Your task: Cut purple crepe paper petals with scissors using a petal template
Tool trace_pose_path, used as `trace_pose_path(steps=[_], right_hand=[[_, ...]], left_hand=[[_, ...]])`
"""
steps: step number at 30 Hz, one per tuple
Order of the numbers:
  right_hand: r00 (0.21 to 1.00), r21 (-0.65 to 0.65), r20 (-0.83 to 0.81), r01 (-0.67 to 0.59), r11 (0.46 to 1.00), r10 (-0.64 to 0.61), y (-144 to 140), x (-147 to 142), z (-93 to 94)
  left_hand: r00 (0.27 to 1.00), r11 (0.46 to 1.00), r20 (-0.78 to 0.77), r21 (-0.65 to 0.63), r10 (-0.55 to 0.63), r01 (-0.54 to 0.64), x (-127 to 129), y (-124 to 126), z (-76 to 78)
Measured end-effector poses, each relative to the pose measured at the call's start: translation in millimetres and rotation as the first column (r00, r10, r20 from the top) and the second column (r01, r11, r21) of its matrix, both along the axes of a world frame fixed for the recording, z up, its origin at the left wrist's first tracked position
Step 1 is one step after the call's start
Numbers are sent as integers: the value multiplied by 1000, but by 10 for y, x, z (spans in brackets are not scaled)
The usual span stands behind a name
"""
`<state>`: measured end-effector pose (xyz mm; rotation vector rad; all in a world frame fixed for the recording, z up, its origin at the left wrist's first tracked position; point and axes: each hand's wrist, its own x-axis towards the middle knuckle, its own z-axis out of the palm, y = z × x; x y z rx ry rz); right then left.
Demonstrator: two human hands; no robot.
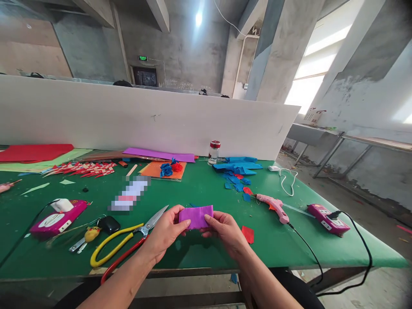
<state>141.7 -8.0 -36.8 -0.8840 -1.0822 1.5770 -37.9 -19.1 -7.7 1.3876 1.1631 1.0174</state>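
Observation:
A small purple piece of paper (196, 217), folded or stacked into a rectangle, is held level above the table's front part. My left hand (172, 225) pinches its left end, thumb on top. At its right end, my right hand (222, 227) grips it the same way. Large scissors (146, 227) with one yellow and one red handle lie beside my left forearm, partly hidden by it. Just right of my right hand is a red paper square (247, 234). A pink glue gun (273, 205) rests farther right, its cord running off the front edge.
Magenta power strips (328, 219) sit at both sides. Blue paper scraps (236, 182), a glass jar (214, 152) and blue and red paper flowers (170, 168) lie farther back. A white board (193, 122) stands along the rear of the green table (206, 253).

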Motion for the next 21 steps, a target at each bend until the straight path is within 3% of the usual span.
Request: trace_pose_path(steps=[5,10,13,14,15,16,17,18,19,21], right_hand=[[999,17,37,5,1000,-6,17,56,-26],[996,85,-21,83,993,-82,-74,-82,7],[969,244,231,33,969,-91,-66,48,101],[915,344,377,6,939,-144,-53,175,135],[808,435,533,-7,900,-251,-43,338,164],[649,503,657,0,864,-383,-36,525,181],[468,523,749,17,852,-469,-32,720,184],[309,491,826,16,871,-472,-30,907,170],[200,438,879,18,899,-433,-28,1071,139],[168,390,907,19,921,-387,-24,1299,40]], left_hand=[[1000,1000,20,15,18,-18,-8,36,-64],[992,1000,122,-3,10,-10,32,40,-86],[992,998,106,15,62,-64,16,63,-64],[993,996,87,30,81,-84,4,74,-49],[993,994,70,46,96,-99,-9,83,-33],[993,993,56,61,101,-104,-20,87,-16],[994,992,46,72,96,-100,-28,86,1],[995,993,40,78,88,-91,-32,81,14],[996,994,37,80,76,-78,-31,72,23],[998,995,31,79,53,-55,-16,51,22]])
